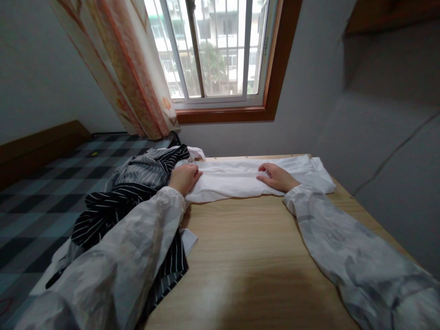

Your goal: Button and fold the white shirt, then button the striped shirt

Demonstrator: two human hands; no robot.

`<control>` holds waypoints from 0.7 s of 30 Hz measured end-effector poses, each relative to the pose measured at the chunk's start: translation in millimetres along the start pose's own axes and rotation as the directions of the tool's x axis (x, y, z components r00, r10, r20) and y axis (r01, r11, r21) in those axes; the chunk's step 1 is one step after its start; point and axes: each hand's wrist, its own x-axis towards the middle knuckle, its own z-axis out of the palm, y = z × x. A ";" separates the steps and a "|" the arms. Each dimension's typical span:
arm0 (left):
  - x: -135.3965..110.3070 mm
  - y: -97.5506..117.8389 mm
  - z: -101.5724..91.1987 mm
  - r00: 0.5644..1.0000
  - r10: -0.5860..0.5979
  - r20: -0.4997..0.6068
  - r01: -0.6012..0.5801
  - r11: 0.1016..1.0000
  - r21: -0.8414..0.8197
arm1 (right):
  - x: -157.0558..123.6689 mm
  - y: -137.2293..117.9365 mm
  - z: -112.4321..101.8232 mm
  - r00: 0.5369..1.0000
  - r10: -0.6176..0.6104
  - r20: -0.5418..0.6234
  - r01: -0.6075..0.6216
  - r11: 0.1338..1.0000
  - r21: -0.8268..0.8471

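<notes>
A white garment [227, 178] lies folded into a long flat strip across the far end of the wooden table [240, 261]. My left hand [185, 178] is at the strip's left end, its fingers bent together on the cloth. Toward the right part of the garment rests my right hand [277, 178], thumb and fingers apart, touching the fabric. The garment's right end shows several stacked layers. What kind of garment it is, I cannot tell.
Left of the table, a heap of black-and-white striped clothing [120, 201] lies partly over the table edge and a bed with a checked cover [30, 215]. Beyond the table are a wall, a window [220, 59] and a patterned curtain [127, 68]. A cable [395, 153] runs along the right wall.
</notes>
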 end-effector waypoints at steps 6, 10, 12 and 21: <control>-12.1 29.8 -13.2 0.931 0.355 -0.087 -0.364 0.924 -0.118 | -23.0 15.2 -24.9 0.995 0.096 0.000 -0.096 0.995 0.033; -18.3 68.1 -13.0 0.775 0.632 -0.019 -0.614 0.746 -0.258 | -17.5 27.3 -26.1 0.991 0.131 -0.018 -0.127 0.980 0.154; -18.9 84.2 -7.4 0.765 0.643 -0.015 -0.627 0.741 -0.240 | -7.9 33.9 -23.6 0.991 0.130 -0.029 -0.122 0.974 0.193; -8.5 110.7 16.3 0.946 0.324 -0.004 -0.318 0.926 -0.204 | -0.2 23.8 -15.7 0.958 -0.006 -0.288 -0.014 0.998 -0.068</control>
